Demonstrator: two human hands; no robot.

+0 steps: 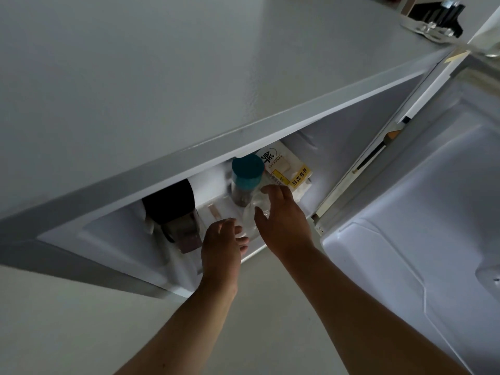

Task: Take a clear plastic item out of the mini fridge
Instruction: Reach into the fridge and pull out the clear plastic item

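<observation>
A jar with a teal lid (pixel 247 169) stands on the shelf (pixel 216 209), just beside a white and yellow packaged loaf (pixel 286 169) toward its right edge. A dark rounded object (pixel 173 204) sits near the left edge. Dark utensils in a holder (pixel 438 17) stand far off, top right.

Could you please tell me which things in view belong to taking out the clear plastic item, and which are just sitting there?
Part of the job:
- crumpled clear plastic item
- left hand
- right hand
- open white mini fridge

Just sitting there:
- teal-lidded jar
- white-and-yellow printed package
- black round container
</observation>
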